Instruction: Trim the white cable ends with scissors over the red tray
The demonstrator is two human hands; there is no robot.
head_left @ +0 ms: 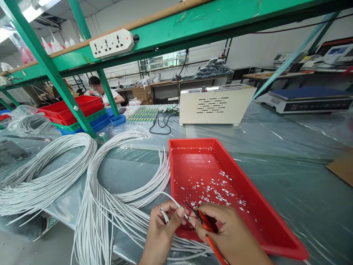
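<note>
Stripping step in hand: left hand (161,230) fingers pinch a white wire (176,203) end at the red tray's (275,235) 7 o'clock corner, right hand (228,235) closed around orange-handled strippers (205,222) biting it; next, likely a steady pull.

I see my hands (193,228) crowded at the near edge of the counter (289,176), close together, with little room between them. Just beyond them the red tray (264,221) blocks the way straight ahead; its raised rim must be cleared, though its floor holds only small white scraps (217,191). To my left the white wire bundles (104,191) sprawl across the counter and over its edge, leaving no flat passage there. To my right of the tray the plastic-covered counter lies open as far as the brown cardboard (342,167). Farther back, the beige machine (215,105) and the green shelf frame (66,88) close off the rear.
</note>
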